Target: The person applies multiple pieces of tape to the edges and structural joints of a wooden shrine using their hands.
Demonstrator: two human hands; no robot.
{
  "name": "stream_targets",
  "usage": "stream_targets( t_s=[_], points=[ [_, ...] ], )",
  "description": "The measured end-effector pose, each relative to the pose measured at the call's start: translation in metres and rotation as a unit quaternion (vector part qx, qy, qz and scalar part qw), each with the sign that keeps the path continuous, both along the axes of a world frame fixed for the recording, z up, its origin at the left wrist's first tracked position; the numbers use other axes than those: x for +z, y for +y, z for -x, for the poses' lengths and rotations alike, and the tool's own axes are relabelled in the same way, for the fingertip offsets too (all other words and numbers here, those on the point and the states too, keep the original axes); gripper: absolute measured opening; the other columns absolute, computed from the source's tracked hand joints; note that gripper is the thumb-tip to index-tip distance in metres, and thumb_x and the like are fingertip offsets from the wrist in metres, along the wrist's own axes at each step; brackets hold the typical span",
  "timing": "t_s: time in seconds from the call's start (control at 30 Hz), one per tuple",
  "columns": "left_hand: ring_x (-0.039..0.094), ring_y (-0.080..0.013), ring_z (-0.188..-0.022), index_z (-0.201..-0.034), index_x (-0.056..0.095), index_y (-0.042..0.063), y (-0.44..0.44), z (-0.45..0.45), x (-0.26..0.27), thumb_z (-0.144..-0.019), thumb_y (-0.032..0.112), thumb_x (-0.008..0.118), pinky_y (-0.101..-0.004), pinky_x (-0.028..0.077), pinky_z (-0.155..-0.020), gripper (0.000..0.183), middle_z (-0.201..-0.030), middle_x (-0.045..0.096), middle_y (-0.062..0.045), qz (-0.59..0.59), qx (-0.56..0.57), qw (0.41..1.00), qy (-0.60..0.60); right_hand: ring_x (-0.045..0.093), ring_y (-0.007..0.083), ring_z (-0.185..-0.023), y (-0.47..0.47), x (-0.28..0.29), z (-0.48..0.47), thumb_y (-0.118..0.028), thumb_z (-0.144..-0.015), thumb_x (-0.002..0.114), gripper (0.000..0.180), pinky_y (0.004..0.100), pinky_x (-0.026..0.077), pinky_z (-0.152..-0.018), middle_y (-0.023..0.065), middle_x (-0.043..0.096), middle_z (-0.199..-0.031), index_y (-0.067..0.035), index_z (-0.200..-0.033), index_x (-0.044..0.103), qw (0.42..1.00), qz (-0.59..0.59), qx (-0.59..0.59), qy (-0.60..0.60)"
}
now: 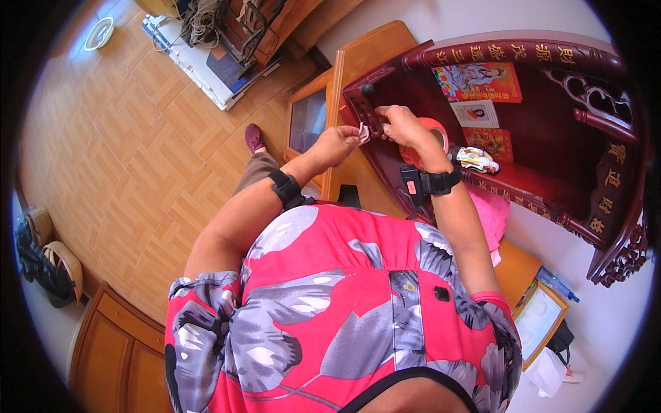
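Note:
A small pale pink cloth (pixel 364 134) is pinched between the thumb and fingers of my left hand (pixel 333 146). It touches the near edge of a carved, pierced panel (pixel 367 114) on a dark red wooden wall shrine (pixel 547 175). My right hand (pixel 404 126) holds the other side of that panel; some of its fingertips are hidden. Just behind the right wrist is a red roll of tape (pixel 436 129), partly covered by the forearm. A glazed ceramic figurine (pixel 476 160) lies beside it on the shrine's shelf. Both wrists wear black straps.
Printed picture cards (pixel 477 82) stand against the shrine's back. Below are a wooden cabinet with a glass front (pixel 308 121) and pink fabric (pixel 488 214). A framed picture (pixel 542 322) leans at the right. Flat boards (pixel 206 77) and a basin (pixel 99 34) lie on the tiled floor.

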State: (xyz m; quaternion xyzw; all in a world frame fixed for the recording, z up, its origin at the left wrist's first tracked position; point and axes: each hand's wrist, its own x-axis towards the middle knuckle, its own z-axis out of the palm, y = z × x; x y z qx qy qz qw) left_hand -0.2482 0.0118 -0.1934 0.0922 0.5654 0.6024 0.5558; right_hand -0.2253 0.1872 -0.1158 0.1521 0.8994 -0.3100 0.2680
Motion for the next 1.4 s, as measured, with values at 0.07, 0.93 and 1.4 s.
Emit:
stream_targets(
  t_s=[0.07,0.93,1.4],
  points=[
    [0.039,-0.0068,-0.041,-0.102,0.058,0.007,0.004,0.0,-0.002,-0.088,0.028,0.051,-0.0233,0.029,-0.038,0.026,-0.059,0.048,0.003,-0.006,0.025,0.996,0.084,0.065,0.0257,-0.062,0.001,0.001,0.003,0.005,-0.07,0.046,0.031,0.0345,0.051,-0.06,0.0234,0.062,-0.075,0.007,-0.097,0.06,1.0,-0.008,0.004,0.01],
    [0.06,-0.021,-0.05,-0.076,0.067,0.004,0.029,0.012,-0.001,-0.073,0.03,0.063,-0.0328,0.049,-0.051,0.027,-0.058,0.061,-0.011,0.152,-0.009,0.957,0.246,0.061,0.0331,-0.072,0.015,-0.004,0.018,-0.005,-0.068,0.055,0.022,0.0379,0.049,-0.064,0.0206,0.061,-0.077,-0.002,-0.089,0.064,0.988,-0.043,0.143,-0.033],
    [0.048,-0.0114,-0.041,-0.067,0.063,0.004,0.017,0.022,0.017,-0.078,0.034,0.061,-0.0249,0.037,-0.038,0.033,-0.05,0.052,-0.003,0.074,-0.048,0.995,0.052,0.059,0.0358,-0.084,0.016,0.003,0.018,-0.017,-0.069,0.06,0.02,0.0429,0.048,-0.073,0.0184,0.062,-0.086,-0.005,-0.085,0.063,0.96,-0.186,0.207,-0.026]
  ],
)
